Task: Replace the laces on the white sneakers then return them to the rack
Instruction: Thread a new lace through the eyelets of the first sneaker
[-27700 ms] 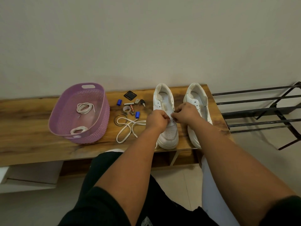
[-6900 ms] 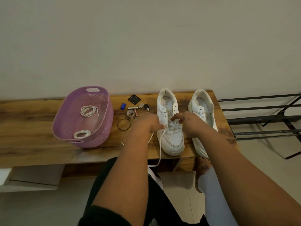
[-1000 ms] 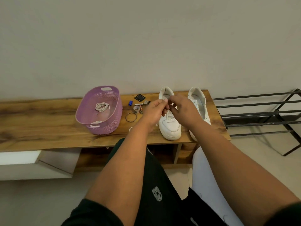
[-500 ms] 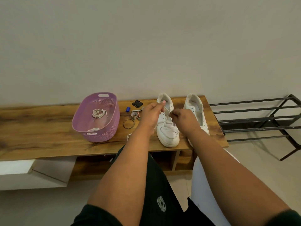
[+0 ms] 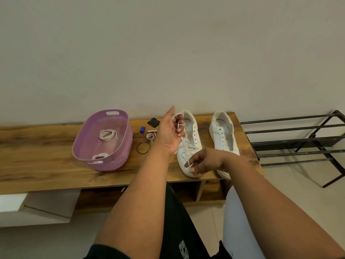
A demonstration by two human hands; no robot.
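Two white sneakers stand side by side on the wooden bench, toes toward me. The left sneaker has a white lace running up from its lower eyelets. My left hand is raised beside the shoe's heel and holds the lace looped round its curled fingers. My right hand hovers over the toe and pinches the lace's other end. The right sneaker has bare eyelets with no lace.
A purple basket at the left holds two coiled laces. Small items lie between the basket and the shoes: a blue cap, a ring, a black square. The black metal shoe rack stands to the right.
My left hand has lifted and pulled the lace upward beside the shoe. My right hand has dropped from mid-shoe to the toe, drawing the other end toward me.
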